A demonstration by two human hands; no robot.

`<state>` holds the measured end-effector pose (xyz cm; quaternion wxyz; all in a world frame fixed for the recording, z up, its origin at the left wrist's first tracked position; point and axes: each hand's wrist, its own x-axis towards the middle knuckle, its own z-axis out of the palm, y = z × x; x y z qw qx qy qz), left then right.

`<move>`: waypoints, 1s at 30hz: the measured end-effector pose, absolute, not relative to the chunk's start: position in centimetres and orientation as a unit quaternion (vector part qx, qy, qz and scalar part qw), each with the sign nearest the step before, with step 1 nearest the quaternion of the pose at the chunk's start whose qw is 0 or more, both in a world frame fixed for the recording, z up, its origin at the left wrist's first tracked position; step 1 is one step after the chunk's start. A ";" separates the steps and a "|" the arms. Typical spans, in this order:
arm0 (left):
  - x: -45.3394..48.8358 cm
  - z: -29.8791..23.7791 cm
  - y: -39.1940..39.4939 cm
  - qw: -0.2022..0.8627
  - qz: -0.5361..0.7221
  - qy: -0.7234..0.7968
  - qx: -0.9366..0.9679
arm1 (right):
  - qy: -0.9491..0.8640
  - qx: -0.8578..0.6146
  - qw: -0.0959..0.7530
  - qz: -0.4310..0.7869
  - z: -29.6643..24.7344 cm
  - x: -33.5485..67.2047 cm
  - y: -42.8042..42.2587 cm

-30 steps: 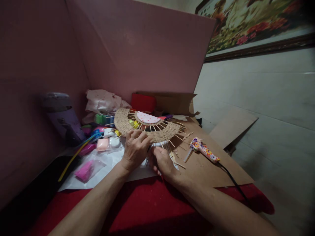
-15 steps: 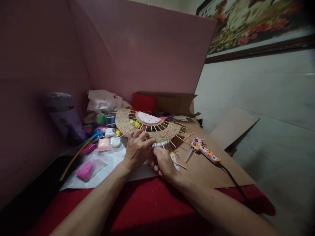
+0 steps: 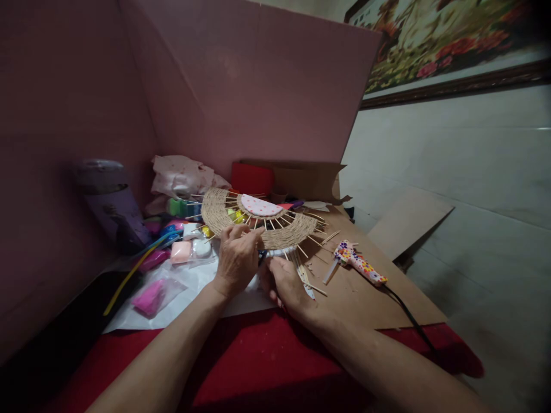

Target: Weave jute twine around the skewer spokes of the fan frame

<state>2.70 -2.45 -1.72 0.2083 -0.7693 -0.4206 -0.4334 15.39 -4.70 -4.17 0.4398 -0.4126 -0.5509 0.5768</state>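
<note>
A half-round woven fan (image 3: 286, 238) of twine and thin sticks stands tilted in front of me, with a dotted pink half-circle (image 3: 260, 205) at its middle. My left hand (image 3: 239, 255) is closed on the fan's lower edge, fingers curled over the twine. Just to the right, my right hand (image 3: 286, 281) is held below the same edge with its fingers bent together. Something small and dark shows between the two hands, too hidden to name. Stick ends jut out past the fan's outer rim. Behind my right hand lie several loose thin sticks (image 3: 306, 282).
A flower-patterned glue gun (image 3: 360, 264) with a black cord lies on the brown cardboard (image 3: 379, 304) at right. Bagged pink clay (image 3: 149, 298) and other coloured packs sit at left, beside a purple tumbler (image 3: 118, 209). A red cloth (image 3: 258, 355) covers the near edge.
My hands have drawn slightly apart, the left one shifting a little left. A dark bit now shows between them. The fan stays in nearly the same place.
</note>
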 end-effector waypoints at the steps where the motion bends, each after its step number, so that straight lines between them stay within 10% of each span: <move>1: 2.7 -1.7 -2.5 0.207 -0.432 -0.418 -0.772 | -0.548 -0.413 0.441 0.578 -4.2 15.4 -4.7; 30: 3.3 -1.7 -3.0 0.192 -0.439 -0.378 -0.792 | -0.560 -0.405 0.455 0.562 -4.3 15.2 -4.8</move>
